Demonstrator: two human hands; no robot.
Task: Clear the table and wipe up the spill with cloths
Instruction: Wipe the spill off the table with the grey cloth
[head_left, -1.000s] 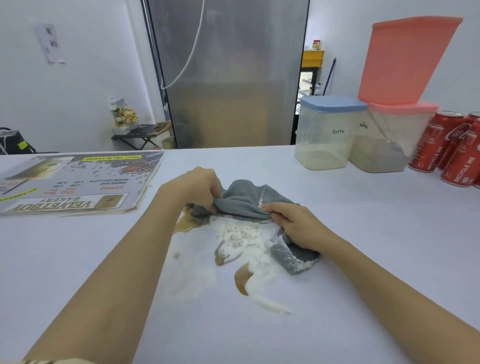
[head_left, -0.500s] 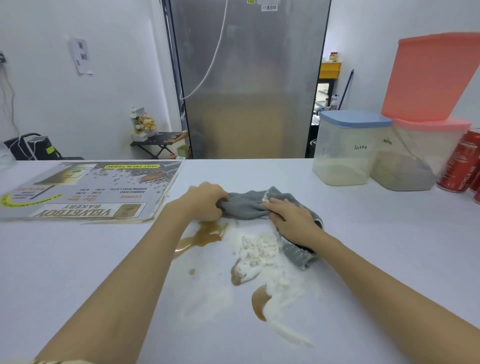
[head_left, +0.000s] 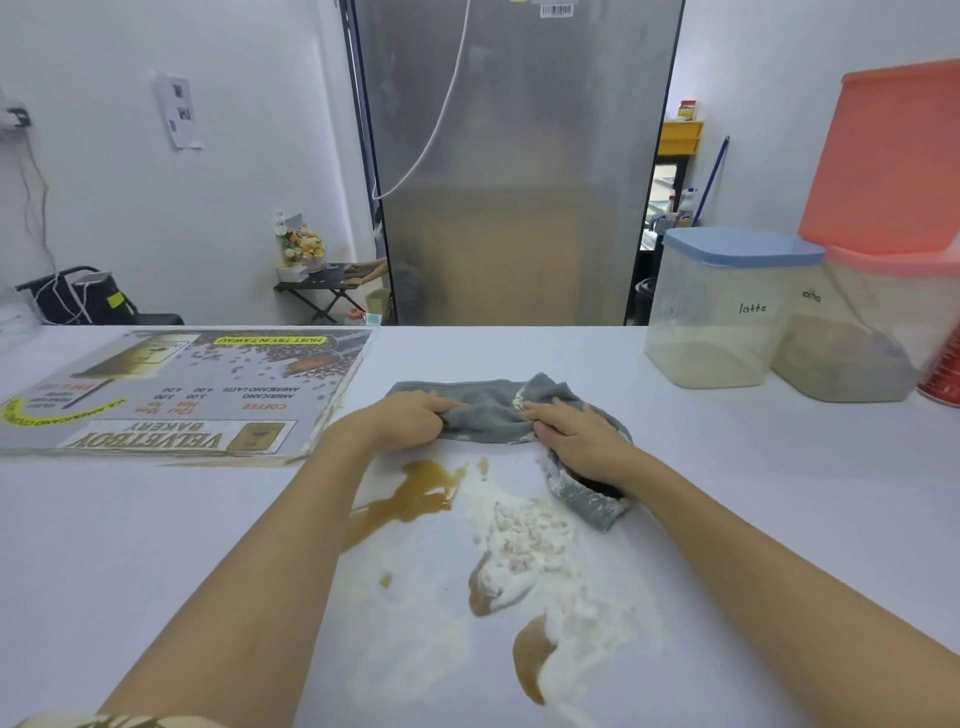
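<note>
Both hands are on the rumpled grey terry cloth (head_left: 488, 410) at mid-tabletop: the left hand (head_left: 410, 418) pinches its left end, the right hand (head_left: 576, 436) grips its right part. Just nearer lies the spill, brown liquid (head_left: 415, 499) and white powder (head_left: 530, 540). The white tabletop (head_left: 779, 519) lies bare rightward; a printed menu board (head_left: 171, 395) lies left, and lidded plastic canisters (head_left: 727, 312) stand far right.

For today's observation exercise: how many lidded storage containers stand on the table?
3. The blue-lidded container marked "latte" stands far right; the pink-lidded container stands right beside it; the pink container sits on top, cut off by the frame edge. More may be hidden beyond it.
</note>
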